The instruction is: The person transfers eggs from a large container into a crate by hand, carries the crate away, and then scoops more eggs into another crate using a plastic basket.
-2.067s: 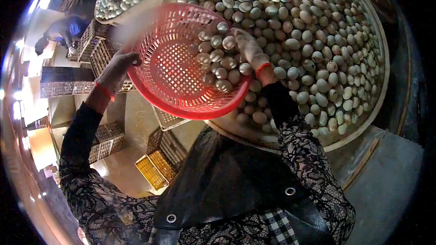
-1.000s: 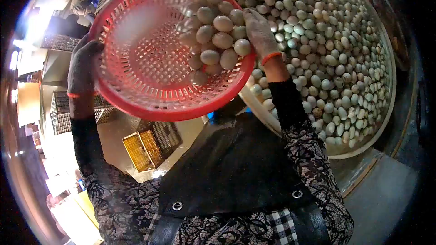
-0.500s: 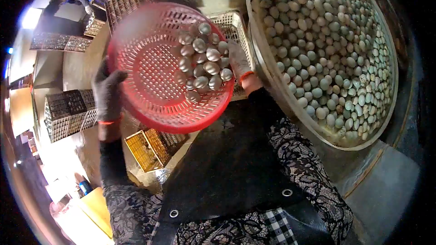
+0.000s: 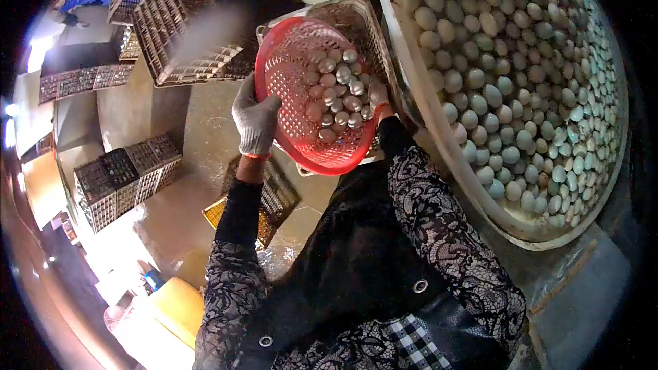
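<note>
A red plastic basket [image 4: 289, 85] with slotted sides hangs between my two gloved hands, tilted to the right. Several shiny eggs [image 4: 336, 89] are gathered at its right side. My left hand [image 4: 255, 122], in a grey knit glove, grips the left rim with the thumb over the edge. On the opposite rim is my right hand [image 4: 378, 94], partly hidden by the basket and eggs. Behind and below the basket is a pale plastic crate [image 4: 367, 17]; its inside is mostly covered from view.
At the right stands a large round tub [image 4: 466, 202] heaped with pale eggs [image 4: 507, 89]. Stacked crates [image 4: 164, 27] are at the upper left, more crates [image 4: 127, 175] at the left. A yellow crate [image 4: 216, 214] sits on the wet floor below my left arm.
Both hands have carried the basket to the right, over the pale crate, and it is now tilted more steeply. The eggs remain in its right side. My view has shifted.
</note>
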